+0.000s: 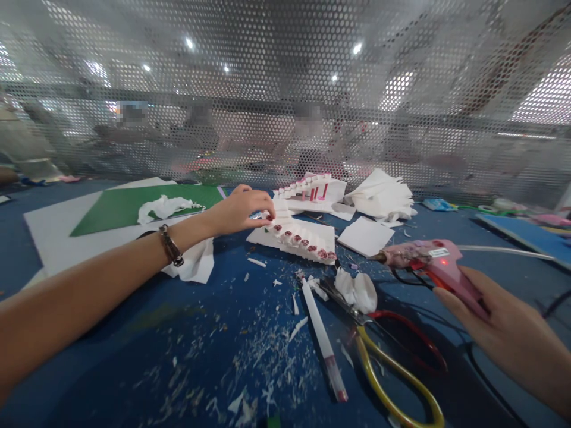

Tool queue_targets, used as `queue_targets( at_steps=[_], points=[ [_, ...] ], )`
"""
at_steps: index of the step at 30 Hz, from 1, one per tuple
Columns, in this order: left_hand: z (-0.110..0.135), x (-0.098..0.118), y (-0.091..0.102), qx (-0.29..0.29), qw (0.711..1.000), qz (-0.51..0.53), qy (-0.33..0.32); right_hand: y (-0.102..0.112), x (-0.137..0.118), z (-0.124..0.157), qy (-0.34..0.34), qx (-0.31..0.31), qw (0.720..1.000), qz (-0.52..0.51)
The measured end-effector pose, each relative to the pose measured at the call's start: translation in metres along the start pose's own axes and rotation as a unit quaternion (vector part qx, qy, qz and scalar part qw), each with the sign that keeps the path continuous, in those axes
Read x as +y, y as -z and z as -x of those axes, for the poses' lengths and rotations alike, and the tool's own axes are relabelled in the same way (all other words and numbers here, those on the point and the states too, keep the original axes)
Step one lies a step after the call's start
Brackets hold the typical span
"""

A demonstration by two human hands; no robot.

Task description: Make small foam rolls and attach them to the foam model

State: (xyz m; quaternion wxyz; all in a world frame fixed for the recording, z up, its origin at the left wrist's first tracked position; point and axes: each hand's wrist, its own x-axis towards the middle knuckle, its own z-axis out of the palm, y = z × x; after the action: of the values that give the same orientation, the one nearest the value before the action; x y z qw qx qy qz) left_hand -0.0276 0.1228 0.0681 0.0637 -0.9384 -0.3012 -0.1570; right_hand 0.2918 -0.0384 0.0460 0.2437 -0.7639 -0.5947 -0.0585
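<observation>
My left hand (238, 209) reaches forward, its fingers curled and pinched at the top end of a white foam staircase model (298, 239) with small red and pink pieces along its steps. What the fingertips pinch is too small to name. My right hand (504, 330) grips the handle of a pink hot glue gun (423, 257). Its nozzle points left, a red light glows on its side, and a clear glue stick juts out behind. A second white stair model (312, 191) stands further back.
Yellow and red handled scissors (388, 356), a white pen (322, 336) and crumpled tissue (357, 289) lie on the blue table (134, 356) among foam scraps. A green sheet (129, 207) on white board lies left, foam pieces (379, 199) behind, a perforated metal screen (285, 89) beyond.
</observation>
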Motion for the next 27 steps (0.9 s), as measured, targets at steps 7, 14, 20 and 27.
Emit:
queue_targets(
  at_steps=[7,14,20,27],
  points=[
    [0.0,-0.014,-0.001,-0.003,0.991,0.107,0.084,0.001,0.001,0.001,0.004,-0.001,1.0,-0.001],
    [-0.003,-0.014,-0.011,0.003,0.982,0.156,0.108,-0.001,0.003,0.002,0.006,0.005,1.0,-0.004],
    [-0.006,-0.008,-0.015,0.001,0.981,0.175,0.087,0.002,0.006,-0.002,-0.02,-0.009,1.0,0.008],
    [0.013,0.015,-0.001,-0.042,0.984,0.167,0.048,-0.004,0.033,-0.015,-0.014,-0.064,0.996,0.058]
  ],
)
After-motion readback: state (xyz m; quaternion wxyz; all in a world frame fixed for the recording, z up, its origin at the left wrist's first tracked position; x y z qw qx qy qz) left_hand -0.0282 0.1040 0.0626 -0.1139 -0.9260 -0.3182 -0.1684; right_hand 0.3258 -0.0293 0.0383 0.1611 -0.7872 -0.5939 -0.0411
